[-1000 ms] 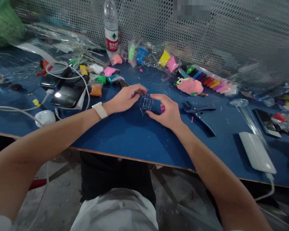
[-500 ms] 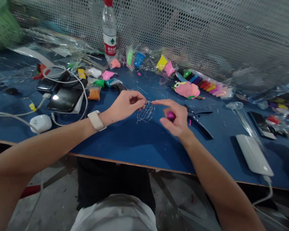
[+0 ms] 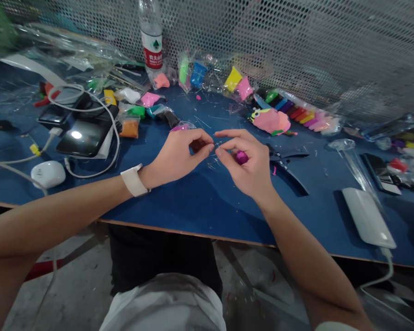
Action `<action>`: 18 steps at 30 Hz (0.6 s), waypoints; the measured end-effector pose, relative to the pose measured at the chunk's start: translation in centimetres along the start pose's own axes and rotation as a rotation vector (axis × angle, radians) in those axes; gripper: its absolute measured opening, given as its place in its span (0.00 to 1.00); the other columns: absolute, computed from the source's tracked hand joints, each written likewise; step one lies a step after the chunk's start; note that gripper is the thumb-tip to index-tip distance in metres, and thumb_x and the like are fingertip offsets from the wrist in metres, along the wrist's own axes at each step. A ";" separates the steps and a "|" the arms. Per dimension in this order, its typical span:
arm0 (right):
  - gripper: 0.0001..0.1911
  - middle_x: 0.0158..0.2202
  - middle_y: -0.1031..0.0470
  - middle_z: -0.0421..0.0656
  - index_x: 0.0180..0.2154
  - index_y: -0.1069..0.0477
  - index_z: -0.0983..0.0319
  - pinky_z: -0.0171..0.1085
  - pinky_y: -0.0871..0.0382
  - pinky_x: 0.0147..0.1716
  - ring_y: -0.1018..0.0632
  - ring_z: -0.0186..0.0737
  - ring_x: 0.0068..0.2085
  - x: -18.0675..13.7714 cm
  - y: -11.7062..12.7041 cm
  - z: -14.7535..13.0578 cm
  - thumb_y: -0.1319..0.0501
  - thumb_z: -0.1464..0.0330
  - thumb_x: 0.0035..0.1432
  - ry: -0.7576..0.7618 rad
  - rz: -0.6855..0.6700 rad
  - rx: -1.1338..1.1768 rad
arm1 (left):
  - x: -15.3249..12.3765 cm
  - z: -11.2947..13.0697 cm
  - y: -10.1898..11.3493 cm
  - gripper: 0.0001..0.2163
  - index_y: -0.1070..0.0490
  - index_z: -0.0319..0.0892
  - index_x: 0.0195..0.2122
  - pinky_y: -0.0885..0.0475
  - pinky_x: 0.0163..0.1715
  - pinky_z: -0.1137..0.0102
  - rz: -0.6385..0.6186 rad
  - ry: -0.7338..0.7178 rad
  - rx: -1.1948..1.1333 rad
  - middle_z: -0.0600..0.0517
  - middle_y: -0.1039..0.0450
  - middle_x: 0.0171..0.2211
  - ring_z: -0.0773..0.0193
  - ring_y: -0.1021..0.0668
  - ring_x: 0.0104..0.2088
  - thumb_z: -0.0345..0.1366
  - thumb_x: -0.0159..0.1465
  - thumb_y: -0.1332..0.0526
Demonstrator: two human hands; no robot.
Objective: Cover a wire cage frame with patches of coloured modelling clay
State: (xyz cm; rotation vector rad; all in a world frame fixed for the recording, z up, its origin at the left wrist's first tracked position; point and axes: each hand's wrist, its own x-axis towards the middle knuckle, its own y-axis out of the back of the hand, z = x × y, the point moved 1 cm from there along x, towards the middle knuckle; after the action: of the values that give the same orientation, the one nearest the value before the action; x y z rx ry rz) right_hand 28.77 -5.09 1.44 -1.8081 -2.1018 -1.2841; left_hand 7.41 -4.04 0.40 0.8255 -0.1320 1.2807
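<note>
While my left hand (image 3: 175, 154) pinches the wire (image 3: 213, 160) over the worktop (image 3: 182, 202), my right hand (image 3: 251, 168) curls its lower fingers around clay (image 3: 242, 157). I'm apparently adjusting the wire; moving it calls for a light touch.

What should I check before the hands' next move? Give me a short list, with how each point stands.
1. Left hand pinched at the thin wires: ok, thumb and finger meet there.
2. Right hand keeping hold of the magenta lump: ok, tucked in the curled fingers.
3. Wires in full view: not ok, the fingers partly cover them.
4. Right fingertips gripping a wire: cannot tell, too fine to see.
5. Pliers clear of the fingertips: ok, lying right of the right hand.
6. Bottle upright: ok.
</note>
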 end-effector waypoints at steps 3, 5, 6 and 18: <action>0.15 0.55 0.11 0.46 0.34 0.17 0.57 0.42 0.31 0.28 0.26 0.34 0.28 0.1 0.2 0.0 0.27 0.57 0.72 -0.029 -0.014 0.060 | 0.1 0.0 0.1 0.07 0.17 0.42 0.41 0.22 0.37 0.70 -0.008 -0.011 -0.037 0.50 0.15 0.36 0.64 0.17 0.35 0.34 0.75 0.35; 0.16 0.55 0.11 0.45 0.34 0.16 0.57 0.41 0.34 0.26 0.27 0.34 0.27 0.2 0.3 0.0 0.27 0.56 0.72 -0.056 -0.015 0.106 | 0.2 -0.1 0.2 0.07 0.17 0.42 0.41 0.22 0.35 0.70 -0.025 -0.007 -0.102 0.50 0.16 0.35 0.65 0.18 0.33 0.36 0.76 0.34; 0.16 0.54 0.11 0.45 0.34 0.16 0.57 0.41 0.34 0.26 0.26 0.35 0.27 0.2 0.4 0.0 0.27 0.56 0.73 -0.069 -0.016 0.129 | 0.3 -0.3 0.3 0.08 0.18 0.42 0.41 0.23 0.34 0.71 -0.040 -0.004 -0.144 0.50 0.16 0.33 0.66 0.18 0.32 0.37 0.76 0.34; 0.15 0.48 0.11 0.45 0.33 0.19 0.55 0.45 0.29 0.29 0.24 0.39 0.29 -0.4 0.2 -0.8 0.31 0.58 0.74 0.026 0.101 -0.021 | 0.4 -0.6 0.1 0.21 0.20 0.42 0.42 0.19 0.35 0.69 -0.147 0.079 -0.407 0.48 0.16 0.36 0.64 0.16 0.34 0.58 0.72 0.27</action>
State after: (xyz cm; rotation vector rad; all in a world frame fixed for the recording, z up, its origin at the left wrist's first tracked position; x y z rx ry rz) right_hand 28.75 -5.86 1.85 -1.8688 -1.9642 -1.3021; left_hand 7.25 -3.35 0.18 0.4267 -0.2546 1.0968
